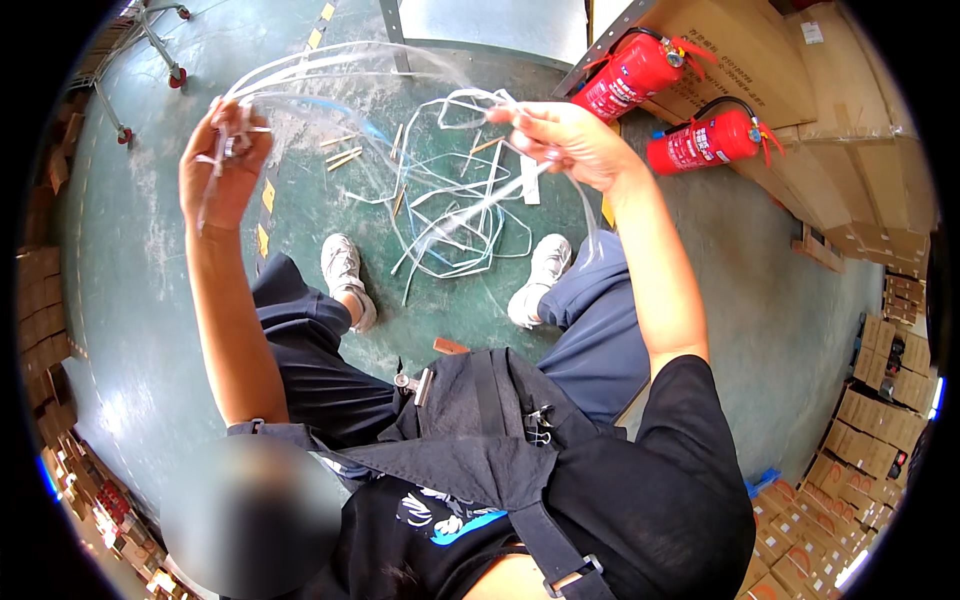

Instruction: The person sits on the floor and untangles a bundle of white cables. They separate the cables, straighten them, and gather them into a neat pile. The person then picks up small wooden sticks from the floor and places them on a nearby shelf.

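My left hand (226, 165) is raised at the left, its fingers curled round a bunch of clear-white plastic straps (300, 68). From there the straps arc over the floor toward my right hand (578, 143). That hand is closed in a pinch on the straps, near a small loop of them. More lengths hang below it, blurred by motion. Between my shoes, a loose tangle of the same strapping (465, 268) lies on the green floor. Its exact path among the held lengths is hard to follow.
Thin yellowish sticks (345, 160) lie scattered around the tangle. Two red fire extinguishers (632, 78) stand at the upper right beside large cardboard boxes (850, 180). A metal-framed table (490, 25) is ahead, and a wheeled rack (150, 45) stands at the far left.
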